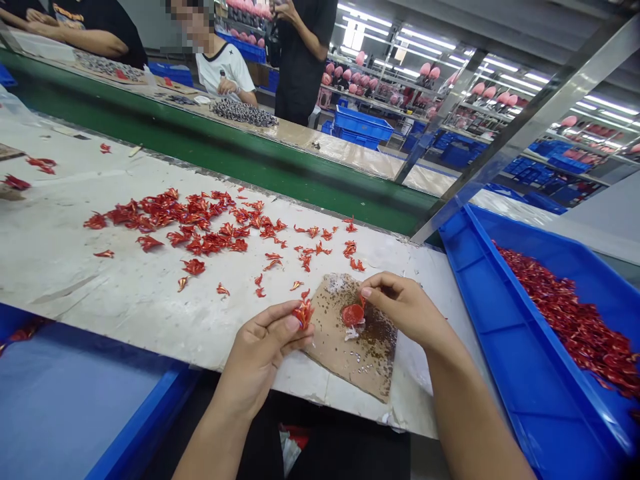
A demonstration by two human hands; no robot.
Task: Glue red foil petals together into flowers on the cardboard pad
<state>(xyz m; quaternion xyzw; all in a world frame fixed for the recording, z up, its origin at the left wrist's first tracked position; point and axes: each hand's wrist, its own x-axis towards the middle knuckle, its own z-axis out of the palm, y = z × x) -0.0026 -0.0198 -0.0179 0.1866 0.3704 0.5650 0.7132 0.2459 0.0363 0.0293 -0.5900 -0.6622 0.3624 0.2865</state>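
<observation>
Between the thumb and fingers of my left hand (273,337) is a red-and-gold pointed plastic piece (303,313), shaped like a flame or small dragon. My right hand (400,303) pinches a small red piece (362,300), partly covered by the fingertips, right at a small round red dish (353,315). Whether the piece touches the dish I cannot tell. The dish sits on a stained brown board (340,360) spotted with drips. Several similar loose red pieces (200,243) lie spread over the white tabletop (165,307), left of and beyond my hands.
A blue bin (480,280) full of red pieces stands at the right. Another blue bin (150,413) is at the lower left. A metal post (520,113) rises at the table's far right corner. Past a green conveyor belt (280,173), people work at another bench.
</observation>
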